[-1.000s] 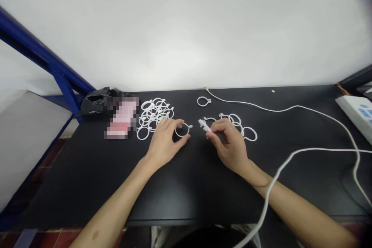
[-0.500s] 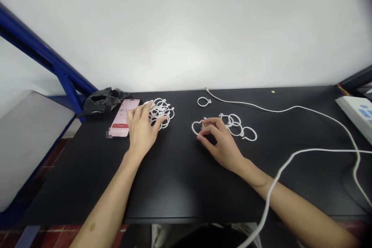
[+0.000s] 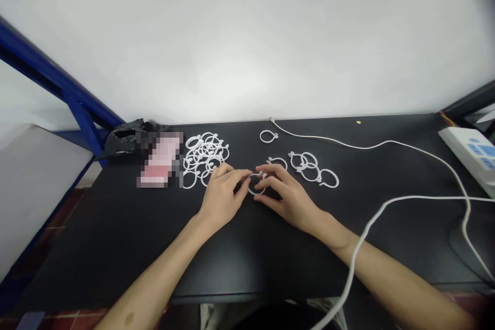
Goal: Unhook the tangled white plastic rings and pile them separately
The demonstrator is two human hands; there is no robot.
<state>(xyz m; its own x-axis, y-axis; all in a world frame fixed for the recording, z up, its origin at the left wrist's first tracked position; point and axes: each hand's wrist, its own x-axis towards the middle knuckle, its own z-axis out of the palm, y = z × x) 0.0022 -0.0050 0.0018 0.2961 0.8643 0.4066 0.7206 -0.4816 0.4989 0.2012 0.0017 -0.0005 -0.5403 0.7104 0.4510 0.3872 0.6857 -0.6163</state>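
Between my two hands is one white plastic ring [image 3: 255, 193] with a small tab at its top right. My left hand [image 3: 224, 193] pinches its left edge with thumb and fingertips. From the other side, my right hand [image 3: 286, 193] grips it near the tab, partly covering it. Just behind my right fingers lies another white ring [image 3: 279, 160]. To the right of that hand several linked or overlapping rings [image 3: 309, 167] lie flat. A heap of similar rings [image 3: 204, 152] is left of my left hand, and a lone ring [image 3: 267, 136] sits farther back.
On the black table [image 3: 216, 268], a blurred pink phone [image 3: 160, 160] and a torn black plastic bag [image 3: 126, 139] are at the left. A white cable [image 3: 371, 227] crosses above my right forearm. A white box [image 3: 469, 152] stands at the right edge, against the white wall [image 3: 247, 41] side.
My left hand has left the ring heap and come right to meet my right hand. The heap is now more spread out. The held ring is nearer me, with both hands on it.
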